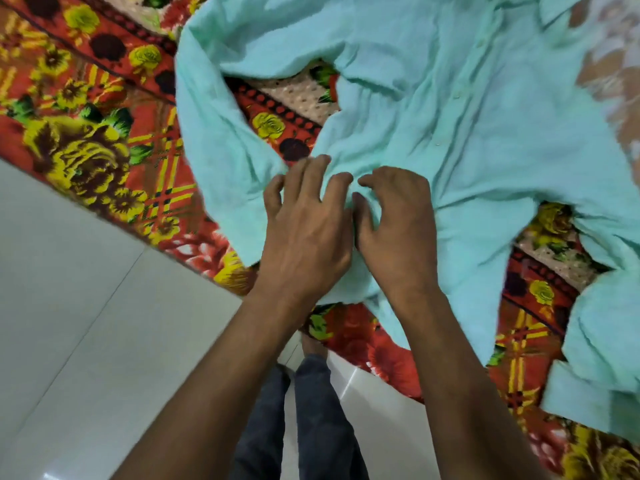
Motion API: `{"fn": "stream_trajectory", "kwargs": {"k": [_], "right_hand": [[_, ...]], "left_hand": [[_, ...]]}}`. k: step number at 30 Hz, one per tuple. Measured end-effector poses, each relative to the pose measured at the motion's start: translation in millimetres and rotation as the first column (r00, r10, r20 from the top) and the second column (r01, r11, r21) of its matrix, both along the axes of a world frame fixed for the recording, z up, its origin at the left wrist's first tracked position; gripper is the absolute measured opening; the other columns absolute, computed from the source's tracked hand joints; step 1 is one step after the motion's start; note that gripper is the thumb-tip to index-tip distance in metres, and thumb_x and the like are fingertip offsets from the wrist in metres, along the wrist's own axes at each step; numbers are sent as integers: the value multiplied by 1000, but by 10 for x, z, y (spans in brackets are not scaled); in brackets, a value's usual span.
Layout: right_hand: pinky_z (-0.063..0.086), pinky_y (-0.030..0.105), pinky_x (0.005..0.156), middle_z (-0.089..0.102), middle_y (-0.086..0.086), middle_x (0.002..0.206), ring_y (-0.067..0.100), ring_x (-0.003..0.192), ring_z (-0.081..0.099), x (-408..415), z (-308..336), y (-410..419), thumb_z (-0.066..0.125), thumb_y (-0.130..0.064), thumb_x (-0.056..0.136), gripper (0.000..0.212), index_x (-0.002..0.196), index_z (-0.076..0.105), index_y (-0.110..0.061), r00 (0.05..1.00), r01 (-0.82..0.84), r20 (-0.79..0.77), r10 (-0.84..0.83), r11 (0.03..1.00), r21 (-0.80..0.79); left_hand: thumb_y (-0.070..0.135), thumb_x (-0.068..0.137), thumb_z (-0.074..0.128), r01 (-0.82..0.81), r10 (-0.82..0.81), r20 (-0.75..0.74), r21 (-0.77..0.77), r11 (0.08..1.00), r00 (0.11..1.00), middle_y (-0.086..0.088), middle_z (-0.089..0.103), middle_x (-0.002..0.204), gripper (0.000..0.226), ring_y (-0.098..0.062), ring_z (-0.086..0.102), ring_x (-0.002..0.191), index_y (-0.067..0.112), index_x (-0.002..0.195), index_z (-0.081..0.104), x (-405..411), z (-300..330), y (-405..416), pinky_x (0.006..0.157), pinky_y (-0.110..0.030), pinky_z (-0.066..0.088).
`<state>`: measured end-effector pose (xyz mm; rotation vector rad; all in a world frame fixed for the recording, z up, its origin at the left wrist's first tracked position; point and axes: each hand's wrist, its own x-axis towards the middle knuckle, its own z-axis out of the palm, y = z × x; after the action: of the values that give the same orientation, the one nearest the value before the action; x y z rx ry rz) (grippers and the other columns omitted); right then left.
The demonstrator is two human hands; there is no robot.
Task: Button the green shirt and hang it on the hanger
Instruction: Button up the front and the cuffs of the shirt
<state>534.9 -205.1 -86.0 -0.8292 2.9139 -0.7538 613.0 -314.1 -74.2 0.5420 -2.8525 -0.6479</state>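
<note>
The pale green shirt (433, 109) lies spread on the bed, collar toward the top right, with a line of small buttons running down its front. One sleeve trails left, the other lies at the lower right. My left hand (304, 230) and my right hand (398, 223) sit side by side on the shirt's lower hem, close to the bed's edge. Both pinch the cloth between thumb and fingers, bunching a fold between them. No hanger is in view.
A red bedcover (86, 133) with yellow flowers lies under the shirt. White floor tiles (86, 306) fill the lower left. My legs in dark trousers (311, 410) stand at the bed's edge. A patterned white and brown cloth (613, 74) is at the top right.
</note>
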Motion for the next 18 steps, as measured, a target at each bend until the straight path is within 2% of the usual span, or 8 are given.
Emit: {"fn": "stream_trajectory", "kwargs": {"k": [4, 8, 11, 14, 18], "right_hand": [[45, 41, 106, 68, 11, 123, 33, 120, 59, -76, 119, 602, 60, -17, 94, 28, 118, 70, -8, 982, 185, 42, -186, 982, 26], [43, 44, 112, 65, 15, 131, 34, 127, 56, -92, 216, 1284, 63, -11, 87, 38, 125, 69, -6, 942, 333, 26, -334, 943, 21], [43, 42, 113, 65, 13, 132, 31, 127, 56, -52, 213, 1800, 63, -11, 89, 38, 127, 68, -7, 904, 428, 3, -428, 903, 31], [44, 41, 112, 64, 9, 131, 28, 127, 53, 119, 165, 2304, 61, -13, 92, 36, 127, 68, -10, 842, 540, 2, -540, 841, 32], [44, 43, 112, 61, 9, 135, 28, 132, 51, 450, -33, 2888, 64, -9, 93, 36, 129, 67, -10, 765, 643, 9, -644, 765, 34]], "left_hand": [[23, 93, 54, 208, -208, -16, 64, 976, 978, -12, 65, 127, 34, -37, 60, 120, 11, 122, 66, -416, 89, 515, 93, -47, 42], [24, 93, 51, 371, -373, 9, 103, 923, 928, -18, 64, 133, 43, -40, 59, 123, 6, 130, 63, -664, 107, 1145, 100, -50, 48], [26, 94, 44, 495, -501, 23, 121, 860, 865, -16, 67, 123, 44, -39, 62, 112, 6, 128, 63, -743, 97, 1604, 91, -54, 52], [24, 96, 45, 582, -587, 10, 128, 803, 809, -11, 68, 116, 37, -36, 61, 104, 9, 123, 64, -732, 30, 2098, 85, -51, 51], [21, 96, 56, 644, -654, 18, 155, 749, 756, -11, 66, 116, 32, -34, 58, 104, 9, 125, 63, -619, -151, 2653, 86, -48, 50]]}}
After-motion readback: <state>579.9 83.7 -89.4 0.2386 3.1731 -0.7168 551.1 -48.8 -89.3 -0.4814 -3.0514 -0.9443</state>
